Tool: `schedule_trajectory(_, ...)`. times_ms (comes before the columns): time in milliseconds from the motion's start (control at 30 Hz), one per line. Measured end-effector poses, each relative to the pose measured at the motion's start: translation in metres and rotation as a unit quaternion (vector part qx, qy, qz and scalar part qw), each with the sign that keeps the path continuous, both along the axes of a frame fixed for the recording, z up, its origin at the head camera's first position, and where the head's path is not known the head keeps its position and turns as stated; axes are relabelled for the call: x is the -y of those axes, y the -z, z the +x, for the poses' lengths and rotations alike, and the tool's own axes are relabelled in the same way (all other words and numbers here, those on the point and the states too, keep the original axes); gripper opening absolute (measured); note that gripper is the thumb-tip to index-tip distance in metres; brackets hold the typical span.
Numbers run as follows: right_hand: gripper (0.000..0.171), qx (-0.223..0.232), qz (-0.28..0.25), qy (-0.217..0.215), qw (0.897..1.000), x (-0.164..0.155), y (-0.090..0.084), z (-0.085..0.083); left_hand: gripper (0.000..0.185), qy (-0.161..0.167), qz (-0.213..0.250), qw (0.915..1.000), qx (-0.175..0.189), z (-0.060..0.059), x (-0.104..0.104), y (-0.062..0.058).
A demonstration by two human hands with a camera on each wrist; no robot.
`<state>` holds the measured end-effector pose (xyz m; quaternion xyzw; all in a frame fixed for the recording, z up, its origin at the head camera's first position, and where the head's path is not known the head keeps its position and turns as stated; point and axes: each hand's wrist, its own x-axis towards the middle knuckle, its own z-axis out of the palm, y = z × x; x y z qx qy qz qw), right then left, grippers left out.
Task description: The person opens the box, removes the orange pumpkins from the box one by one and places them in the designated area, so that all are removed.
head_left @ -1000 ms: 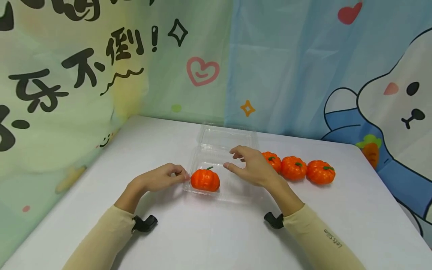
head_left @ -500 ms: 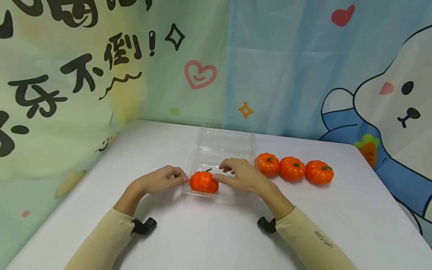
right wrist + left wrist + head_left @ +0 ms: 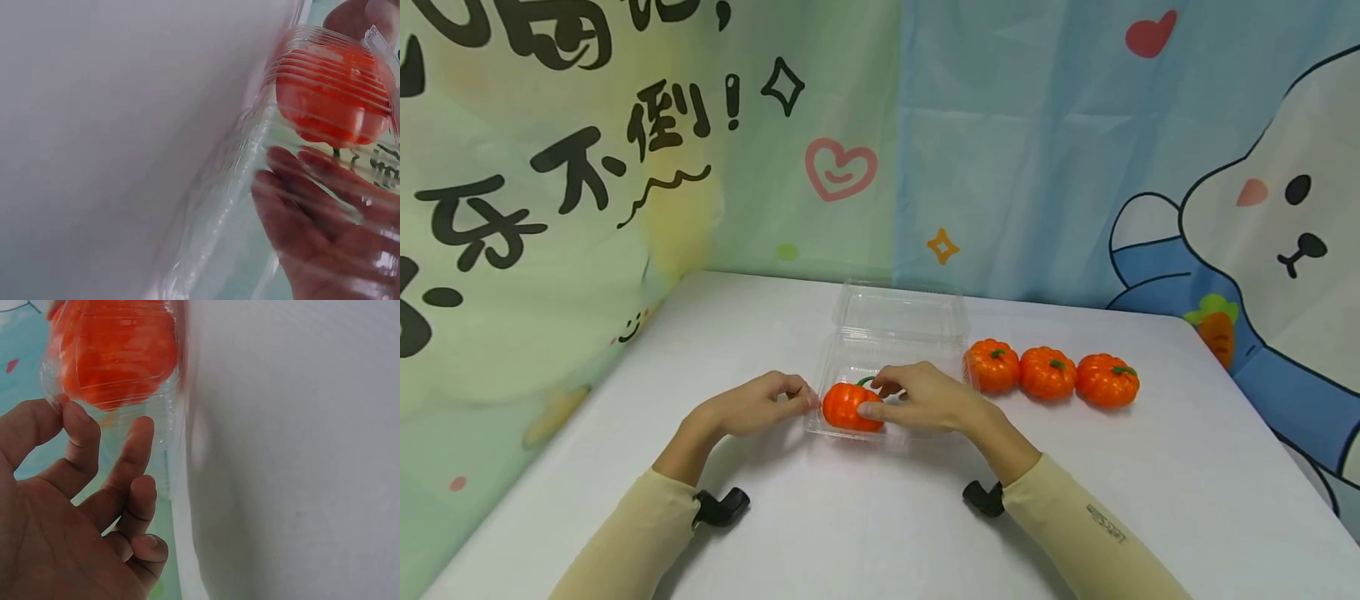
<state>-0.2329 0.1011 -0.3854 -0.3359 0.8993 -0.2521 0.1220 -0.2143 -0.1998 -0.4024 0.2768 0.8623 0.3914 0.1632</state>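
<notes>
A small orange toy pumpkin (image 3: 848, 406) sits upright, green stem up, in the front left corner of a clear plastic clamshell box (image 3: 895, 333), whose long axis runs left to right on the white bench (image 3: 865, 525). The right hand (image 3: 925, 400) pinches the pumpkin; the left hand's (image 3: 752, 404) grip pinches the box's left rim.

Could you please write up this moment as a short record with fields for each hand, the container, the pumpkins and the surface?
left hand: fingers pinch the left edge of the clear container
right hand: fingers grip the pumpkin in the container
container: clear plastic clamshell, lid open toward the backdrop
pumpkins outside: three in a row, to the right of the container
surface: white table
backdrop: cartoon-printed cloth behind the table
</notes>
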Motion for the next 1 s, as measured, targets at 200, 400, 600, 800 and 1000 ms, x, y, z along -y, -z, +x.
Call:
schedule_trajectory(200, 0.056, 0.006, 0.01, -0.026, 1.0, 0.01, -0.001, -0.002, 0.025, -0.006, 0.001, 1.0, 0.0, 0.001, 0.002, 0.001)
schedule_trajectory(400, 0.055, 0.024, 0.009, -0.04, 0.999, 0.012, 0.002, -0.004, 0.025, -0.007, 0.001, 1.0, 0.002, 0.002, 0.003, -0.001)
schedule_trajectory(600, 0.058, 0.06, -0.033, -0.049, 0.996, 0.009, 0.004, -0.004, 0.025, -0.007, 0.0, 0.9999, 0.008, 0.002, 0.003, 0.0)
schedule_trajectory(800, 0.066, 0.06, -0.059, -0.049, 0.995, 0.007, 0.002, -0.002, 0.025, -0.009, 0.0, 0.9999, 0.008, 0.003, 0.004, 0.0)
schedule_trajectory(1000, 0.07, 0.061, -0.09, -0.034, 0.993, 0.002, 0.001, 0.0, 0.026, -0.009, -0.001, 0.9999, 0.007, 0.002, 0.004, -0.001)
